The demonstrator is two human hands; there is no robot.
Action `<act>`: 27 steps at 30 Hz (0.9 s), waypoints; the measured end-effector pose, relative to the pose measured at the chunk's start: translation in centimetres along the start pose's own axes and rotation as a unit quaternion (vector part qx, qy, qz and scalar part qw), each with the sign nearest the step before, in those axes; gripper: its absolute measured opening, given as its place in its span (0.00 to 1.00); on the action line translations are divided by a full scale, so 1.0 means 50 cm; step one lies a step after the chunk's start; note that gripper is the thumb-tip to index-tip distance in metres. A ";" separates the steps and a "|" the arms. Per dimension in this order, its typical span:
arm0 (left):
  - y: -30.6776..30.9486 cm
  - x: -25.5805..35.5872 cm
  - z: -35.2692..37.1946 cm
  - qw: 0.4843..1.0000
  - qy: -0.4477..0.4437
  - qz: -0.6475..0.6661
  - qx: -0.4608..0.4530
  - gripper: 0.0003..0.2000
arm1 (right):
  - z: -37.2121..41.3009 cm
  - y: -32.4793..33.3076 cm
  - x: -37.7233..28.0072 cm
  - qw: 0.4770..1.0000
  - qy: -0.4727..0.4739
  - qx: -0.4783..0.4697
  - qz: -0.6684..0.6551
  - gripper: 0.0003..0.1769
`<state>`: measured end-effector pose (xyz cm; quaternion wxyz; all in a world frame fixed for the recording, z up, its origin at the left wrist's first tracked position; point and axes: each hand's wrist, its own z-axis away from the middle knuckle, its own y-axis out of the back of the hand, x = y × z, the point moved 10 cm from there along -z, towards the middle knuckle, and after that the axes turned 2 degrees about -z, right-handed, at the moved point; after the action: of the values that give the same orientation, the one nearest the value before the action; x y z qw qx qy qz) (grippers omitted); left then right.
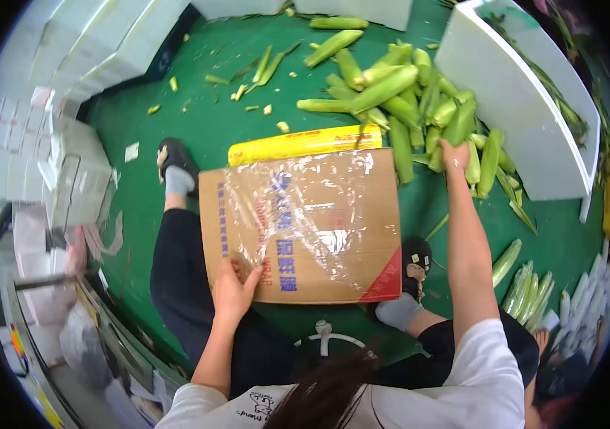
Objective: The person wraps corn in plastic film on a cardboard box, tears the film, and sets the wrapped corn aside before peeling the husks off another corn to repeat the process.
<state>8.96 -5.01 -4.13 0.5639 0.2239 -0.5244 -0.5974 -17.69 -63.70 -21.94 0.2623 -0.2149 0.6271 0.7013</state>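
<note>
A cardboard box with blue and red printing lies before my knees, with a sheet of clear cling film spread over its top. My left hand rests on the near left part of the box at the film's edge, thumb apart from the fingers. Along the box's far side lies a yellow cling film box. Out to the right, my right hand grips an ear of corn in its green husk, at the near side of a heap of corn on the floor.
A white foam box stands right of the heap. Wrapped corn lies at lower right, near part of another person. White cartons stand at left. Husk scraps litter the green floor.
</note>
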 end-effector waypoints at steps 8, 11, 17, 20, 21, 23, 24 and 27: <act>-0.027 -0.008 -0.005 0.994 -0.092 -0.047 0.028 0.15 | 0.676 0.145 -0.509 0.825 0.516 -0.194 -0.125 0.34; -0.030 -0.023 -0.021 0.984 -0.169 -0.035 0.035 0.10 | 0.800 0.053 -0.521 0.802 0.530 -0.259 -0.095 0.35; 0.121 -0.077 -0.003 0.834 -0.092 0.542 -0.040 0.07 | 0.880 0.053 -0.440 0.761 0.570 -0.310 0.001 0.37; 0.135 0.019 -0.039 0.808 -0.156 0.569 0.018 0.06 | 0.908 0.043 -0.432 0.711 0.578 -0.401 0.003 0.37; 0.070 0.045 -0.063 0.847 -0.211 0.488 0.000 0.06 | 0.909 0.030 -0.426 0.694 0.566 -0.445 0.007 0.37; 0.004 0.095 -0.070 0.873 -0.272 0.404 -0.023 0.08 | 0.874 0.008 -0.437 0.676 0.548 -0.493 0.025 0.38; 0.001 0.144 -0.035 0.899 -0.370 0.234 0.007 0.14 | 0.875 0.002 -0.431 0.650 0.527 -0.546 0.039 0.40; -0.013 0.183 0.009 0.882 -0.471 0.015 0.016 0.27 | 0.864 0.115 -0.454 0.785 0.548 -0.287 -0.019 0.36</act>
<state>5.87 -13.26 -1.59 0.2555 -0.0830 -0.7412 -0.6152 -2.68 -23.50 2.00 -0.1863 -0.6403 0.4308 0.6081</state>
